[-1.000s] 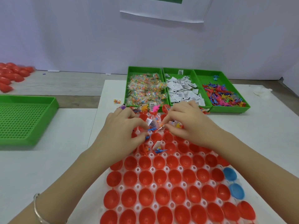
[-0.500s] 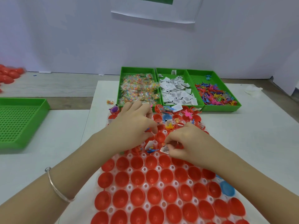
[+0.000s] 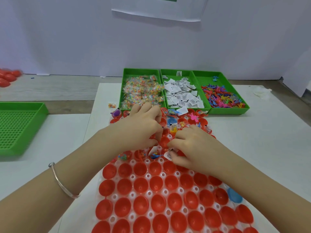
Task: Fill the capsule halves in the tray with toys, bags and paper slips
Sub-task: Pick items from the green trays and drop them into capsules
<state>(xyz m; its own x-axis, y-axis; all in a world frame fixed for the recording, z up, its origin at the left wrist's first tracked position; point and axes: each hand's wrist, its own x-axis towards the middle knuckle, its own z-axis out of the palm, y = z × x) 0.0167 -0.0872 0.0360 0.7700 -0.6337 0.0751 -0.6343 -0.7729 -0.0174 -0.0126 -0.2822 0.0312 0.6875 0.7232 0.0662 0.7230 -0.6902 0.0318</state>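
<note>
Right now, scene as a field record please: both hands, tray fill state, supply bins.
left hand: fingers curled over the far rows of the capsule tray; what they hold is hidden
right hand: pinches a paper slip at the edge of the filled rows
filled: far rows, mixed contents, pink toy on top
empty: near rows of red capsule halves; one blue capsule half at the right edge
bins: bag bin, slip bin, toy bin, side by side behind the tray
off-tray: loose bag left of the bag bin
</note>
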